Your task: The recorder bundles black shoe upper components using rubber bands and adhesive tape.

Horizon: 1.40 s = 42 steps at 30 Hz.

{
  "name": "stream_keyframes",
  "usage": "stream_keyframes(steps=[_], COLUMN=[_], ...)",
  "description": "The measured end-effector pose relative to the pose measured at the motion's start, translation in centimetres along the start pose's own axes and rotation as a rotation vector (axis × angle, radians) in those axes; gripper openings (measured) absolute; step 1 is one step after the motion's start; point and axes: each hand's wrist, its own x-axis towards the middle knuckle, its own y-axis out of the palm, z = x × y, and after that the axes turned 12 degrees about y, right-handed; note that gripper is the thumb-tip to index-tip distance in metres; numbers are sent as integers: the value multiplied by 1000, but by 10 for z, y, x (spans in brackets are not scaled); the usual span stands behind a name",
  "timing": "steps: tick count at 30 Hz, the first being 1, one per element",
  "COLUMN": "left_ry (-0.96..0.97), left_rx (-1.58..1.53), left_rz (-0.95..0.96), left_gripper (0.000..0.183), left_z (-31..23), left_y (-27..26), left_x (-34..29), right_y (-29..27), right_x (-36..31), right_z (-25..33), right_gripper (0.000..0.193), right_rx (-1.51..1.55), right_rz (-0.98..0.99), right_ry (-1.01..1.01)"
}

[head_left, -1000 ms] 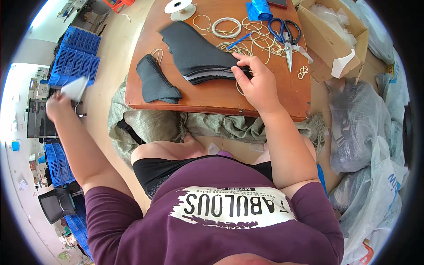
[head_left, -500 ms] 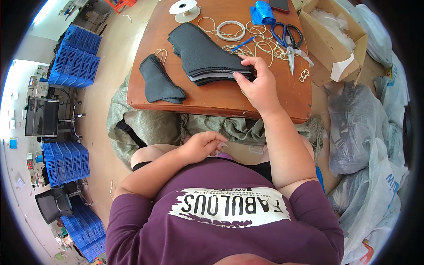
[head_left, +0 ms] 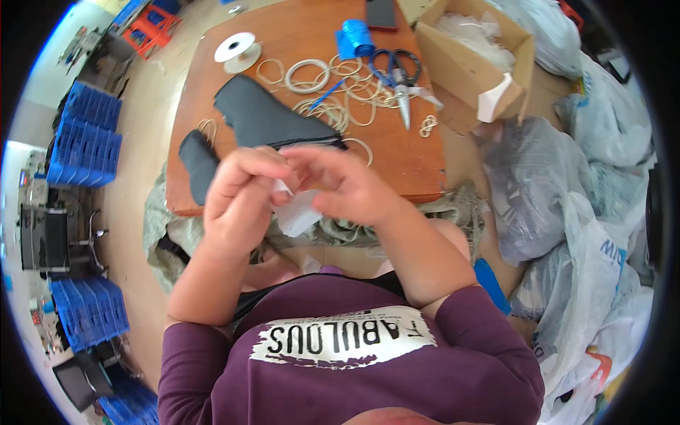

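Cardboard box (head_left: 443,67) beside table (head_left: 404,163) holds crumpled translucent plastic (head_left: 476,41). Left hand (head_left: 244,195) has grip pinched on white slip (head_left: 297,216), which hangs between hands. Right hand (head_left: 347,185) half-curled, thumb by slip's edge, hold unclear. Dark fabric stack (head_left: 265,110) lies just beyond.

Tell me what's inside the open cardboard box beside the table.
Crumpled translucent plastic shows in the open cardboard box. The plastic covers whatever lies beneath it, and the box's bottom is hidden too.
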Motion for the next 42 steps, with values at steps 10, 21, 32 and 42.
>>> stream_keyframes(steps=[10,21,32,42], left_ry=[190,50,-181,-107], left_rx=[626,1507,1365,1518], left_rz=[-120,373,445,377], left_gripper=[22,40,32,24], left_z=[26,59,41,50], left_y=[-15,-35,-42,-36], left_x=[24,14,46,42], right_y=[-36,-56,-64,-40], right_x=[-11,-4,-16,-1], right_z=[32,42,20,13], right_gripper=[34,10,20,40], right_rx=[467,577,-251,-618], right_rz=[-368,-973,-690,-668], right_ry=[92,-78,208,350])
